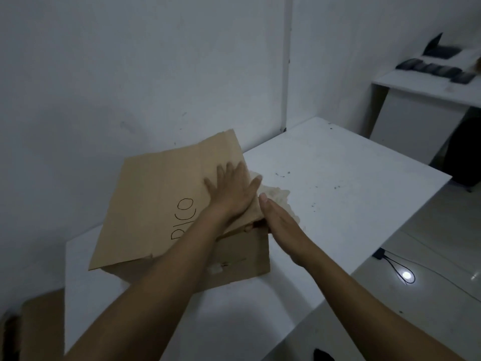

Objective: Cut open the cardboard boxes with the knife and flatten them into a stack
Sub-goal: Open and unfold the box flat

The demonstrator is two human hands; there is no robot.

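Cardboard box (161,204) is sitting half-collapsed on the white table (338,178), the left hand (231,191) pressing flat on its top panel, the right hand (279,222) resting straight-fingered at its edge, neither gripping anything, so the springy panel is likely risking popping back up or skidding

- Left hand (231,190): lying palm-down, fingers straight and spread, outline slightly blurring.
- Right hand (279,221): standing on edge just beside the left hand, fingers straight and together, palm facing left.
- The 2 bare forearms, left forearm (161,277) and right forearm (351,287): reaching in from the lower corners, converging toward the centre.
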